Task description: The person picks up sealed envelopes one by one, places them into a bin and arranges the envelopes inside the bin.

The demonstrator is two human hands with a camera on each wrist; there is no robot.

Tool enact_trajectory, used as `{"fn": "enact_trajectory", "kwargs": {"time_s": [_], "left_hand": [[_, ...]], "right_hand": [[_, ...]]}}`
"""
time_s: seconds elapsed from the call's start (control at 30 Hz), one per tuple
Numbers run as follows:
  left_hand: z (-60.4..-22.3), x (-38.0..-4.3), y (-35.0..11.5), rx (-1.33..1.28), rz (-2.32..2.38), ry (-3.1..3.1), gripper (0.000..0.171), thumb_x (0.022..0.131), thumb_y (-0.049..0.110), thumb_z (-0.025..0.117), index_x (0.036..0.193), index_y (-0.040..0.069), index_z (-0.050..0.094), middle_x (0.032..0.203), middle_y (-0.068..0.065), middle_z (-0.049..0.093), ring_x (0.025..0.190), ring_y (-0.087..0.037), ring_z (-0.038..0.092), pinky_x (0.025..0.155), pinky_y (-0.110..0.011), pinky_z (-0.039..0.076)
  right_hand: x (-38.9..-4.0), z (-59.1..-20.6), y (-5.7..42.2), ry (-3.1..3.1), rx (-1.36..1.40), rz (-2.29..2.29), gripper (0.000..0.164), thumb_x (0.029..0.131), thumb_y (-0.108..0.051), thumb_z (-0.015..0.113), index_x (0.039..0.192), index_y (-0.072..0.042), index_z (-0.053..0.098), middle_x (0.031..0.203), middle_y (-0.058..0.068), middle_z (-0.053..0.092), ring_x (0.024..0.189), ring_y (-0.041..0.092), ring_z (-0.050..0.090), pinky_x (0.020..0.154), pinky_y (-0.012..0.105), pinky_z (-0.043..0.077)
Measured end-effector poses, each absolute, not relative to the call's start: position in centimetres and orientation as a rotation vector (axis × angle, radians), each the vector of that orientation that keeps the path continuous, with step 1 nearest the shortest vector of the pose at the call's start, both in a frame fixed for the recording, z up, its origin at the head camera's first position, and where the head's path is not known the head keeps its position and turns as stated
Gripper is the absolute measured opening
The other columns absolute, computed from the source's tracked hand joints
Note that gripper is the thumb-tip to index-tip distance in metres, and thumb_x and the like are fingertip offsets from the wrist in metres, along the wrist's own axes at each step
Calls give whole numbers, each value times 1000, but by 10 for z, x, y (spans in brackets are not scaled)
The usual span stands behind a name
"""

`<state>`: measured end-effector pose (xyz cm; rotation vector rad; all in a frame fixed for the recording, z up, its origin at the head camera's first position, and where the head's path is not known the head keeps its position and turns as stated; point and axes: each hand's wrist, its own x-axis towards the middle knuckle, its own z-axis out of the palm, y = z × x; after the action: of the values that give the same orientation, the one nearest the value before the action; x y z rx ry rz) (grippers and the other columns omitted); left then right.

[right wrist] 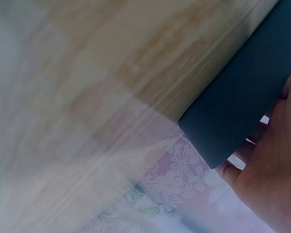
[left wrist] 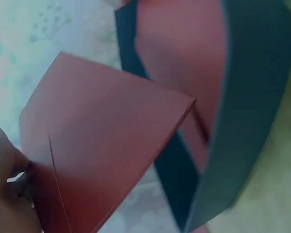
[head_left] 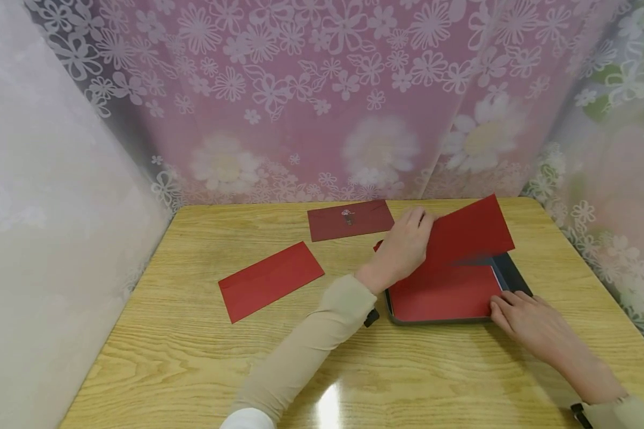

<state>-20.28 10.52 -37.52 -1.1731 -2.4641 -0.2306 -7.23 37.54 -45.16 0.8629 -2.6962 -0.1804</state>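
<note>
My left hand [head_left: 402,245] grips one end of a red envelope [head_left: 469,231], which slants up to the right over a dark, shallow box [head_left: 510,273]. In the left wrist view, the envelope [left wrist: 106,131] shows a flap crease near my thumb, and the box's outer wall [left wrist: 257,97] stands beside it. Inside the box lies another flat red envelope [head_left: 445,292], partly covered by the lifted one. At the box's near right corner, my right hand [head_left: 531,325] holds the rim, fingers bent over it. The right wrist view shows these fingers along the upper edge of the dark wall [right wrist: 233,102].
A bright red envelope [head_left: 271,282] lies on the wooden table [head_left: 155,351] left of the box. Farther back rests a darker red envelope [head_left: 327,225] with a small printed design. Flowered curtains [head_left: 300,119] hang behind the table and along its sides.
</note>
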Motion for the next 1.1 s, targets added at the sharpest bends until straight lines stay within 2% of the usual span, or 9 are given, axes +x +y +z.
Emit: {"fn": "enact_trajectory", "kwargs": {"time_s": [0.1, 0.2, 0.3, 0.53, 0.7, 0.8, 0.87, 1.03, 1.1], "left_hand": [[-387, -200, 112, -1231, -182, -2548, 41, 102, 11, 54, 143, 10, 52, 122, -4, 56, 114, -14, 54, 99, -20, 44], [-398, -197, 116, -1277, -130, -2624, 43, 103, 14, 58, 145, 13, 53, 123, -1, 57, 117, -13, 54, 99, -19, 44], [-409, -194, 119, -1297, -68, -2684, 43, 106, 17, 54, 148, 16, 52, 125, 0, 57, 119, -12, 53, 96, -19, 45], [-423, -192, 117, -1348, 60, -2798, 45, 108, 23, 51, 153, 24, 47, 145, 4, 56, 130, -14, 52, 101, -24, 46], [-422, -195, 105, -1337, -104, -2883, 47, 109, 29, 47, 156, 27, 42, 149, 9, 54, 130, -11, 56, 99, -23, 48], [-414, -199, 91, -1272, -209, -2843, 46, 109, 28, 47, 155, 24, 43, 145, 5, 57, 127, -12, 58, 104, -26, 47], [-406, -202, 78, -1203, -271, -2787, 42, 110, 26, 47, 151, 23, 49, 138, 4, 62, 123, -12, 59, 103, -27, 47], [-394, -208, 38, -1039, -452, -2537, 25, 107, 20, 54, 127, 19, 69, 113, 4, 72, 101, -12, 67, 80, -24, 53], [-392, -209, 20, -982, -520, -2465, 20, 105, 18, 58, 120, 18, 72, 108, 4, 73, 96, -12, 68, 79, -24, 53]], "right_hand": [[-71, -451, 375, -2739, 846, -187, 14, 96, -13, 58, 101, -5, 68, 101, 10, 66, 87, 33, 63, 68, 49, 53], [-71, -451, 374, -2801, 807, -179, 17, 93, -12, 62, 105, -3, 70, 106, 13, 68, 93, 35, 64, 74, 52, 54], [-71, -451, 374, -2837, 771, -163, 20, 91, -12, 66, 108, -2, 70, 109, 15, 69, 96, 36, 65, 78, 53, 54], [-72, -450, 373, -2873, 762, -175, 22, 90, -12, 66, 109, -2, 70, 111, 15, 68, 98, 36, 64, 78, 54, 54], [-72, -450, 376, -2790, 846, -231, 18, 89, -12, 64, 105, -5, 69, 106, 13, 68, 92, 35, 64, 73, 51, 54], [-72, -449, 375, -2822, 833, -227, 19, 91, -13, 63, 106, -4, 69, 107, 14, 68, 94, 36, 64, 75, 53, 54], [-73, -449, 374, -2866, 796, -205, 20, 91, -14, 65, 108, -3, 70, 108, 14, 68, 96, 37, 64, 76, 53, 54], [-73, -448, 372, -2943, 727, -179, 22, 93, -14, 66, 110, -2, 71, 110, 15, 68, 99, 38, 64, 79, 55, 53], [-73, -447, 372, -2977, 692, -159, 24, 94, -15, 65, 112, -1, 71, 112, 16, 69, 101, 39, 64, 81, 56, 52]]}}
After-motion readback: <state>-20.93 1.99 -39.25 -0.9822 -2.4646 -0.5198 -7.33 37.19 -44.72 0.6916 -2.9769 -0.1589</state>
